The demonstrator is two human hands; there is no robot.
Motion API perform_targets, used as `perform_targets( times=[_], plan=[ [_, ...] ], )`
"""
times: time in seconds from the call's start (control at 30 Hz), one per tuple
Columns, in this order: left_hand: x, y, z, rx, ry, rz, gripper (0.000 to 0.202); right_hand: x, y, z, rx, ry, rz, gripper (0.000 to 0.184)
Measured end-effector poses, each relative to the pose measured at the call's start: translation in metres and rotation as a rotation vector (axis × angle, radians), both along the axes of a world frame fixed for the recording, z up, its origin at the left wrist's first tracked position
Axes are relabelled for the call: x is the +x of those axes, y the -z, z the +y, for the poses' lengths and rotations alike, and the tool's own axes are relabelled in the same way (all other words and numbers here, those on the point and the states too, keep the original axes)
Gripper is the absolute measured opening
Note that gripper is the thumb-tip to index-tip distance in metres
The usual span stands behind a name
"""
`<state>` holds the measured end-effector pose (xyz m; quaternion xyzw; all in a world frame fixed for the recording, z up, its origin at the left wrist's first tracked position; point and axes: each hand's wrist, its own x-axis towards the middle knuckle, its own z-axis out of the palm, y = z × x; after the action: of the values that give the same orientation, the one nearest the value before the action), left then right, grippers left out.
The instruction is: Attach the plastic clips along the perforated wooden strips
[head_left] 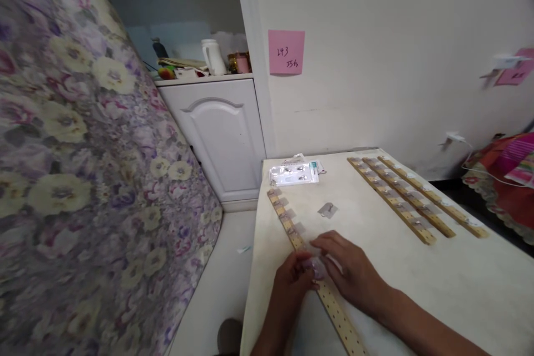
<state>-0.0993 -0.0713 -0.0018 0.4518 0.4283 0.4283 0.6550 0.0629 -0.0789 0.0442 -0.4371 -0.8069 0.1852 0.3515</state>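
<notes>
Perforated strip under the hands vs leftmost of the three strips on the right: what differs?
- State: the strip under the hands shows bare holes on its near part; the leftmost strip carries clear pads along most of its length.
- Framing: the first runs out of the bottom of the picture; the leftmost shows end to end.

Shared: both are yellowish and perforated, with clear pads.

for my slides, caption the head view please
Left hand and right hand at a small translucent piece over a perforated strip.
</notes>
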Motion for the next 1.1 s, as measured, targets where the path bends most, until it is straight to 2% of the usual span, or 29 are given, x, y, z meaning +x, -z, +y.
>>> perform_targets(
  times=[0.1,0.17,0.3,0.43,0.6,0.8,1.1],
  plan=[
    [-0.001,0.003,0.0,-0.027,-0.027,0.038,0.032,0.015,0.011,0.003,-0.027,0.175,0.114,0.024],
    [-0.001,0.007,-0.001,-0.021,-0.018,0.054,0.032,0.023,0.025,0.006,-0.194,0.23,0.183,0.02],
    [0.0,0.019,-0.006,0.001,0.012,0.121,0.034,0.024,0.053,0.005,-0.609,0.094,0.436,0.019],
    [0.003,0.027,-0.013,0.034,0.014,0.211,0.035,0.018,0.069,0.004,-0.8,0.001,0.624,0.014],
    [0.005,0.027,-0.018,0.042,-0.019,0.344,0.019,0.02,0.077,0.009,-0.839,0.03,0.646,0.014],
    [0.01,0.015,-0.021,0.125,-0.107,0.603,0.019,0.015,0.078,0.01,-0.781,0.086,0.624,0.013],
    [0.011,0.02,-0.02,0.098,-0.081,0.646,0.016,0.013,0.074,0.009,-0.681,0.132,0.473,0.013]
  ],
)
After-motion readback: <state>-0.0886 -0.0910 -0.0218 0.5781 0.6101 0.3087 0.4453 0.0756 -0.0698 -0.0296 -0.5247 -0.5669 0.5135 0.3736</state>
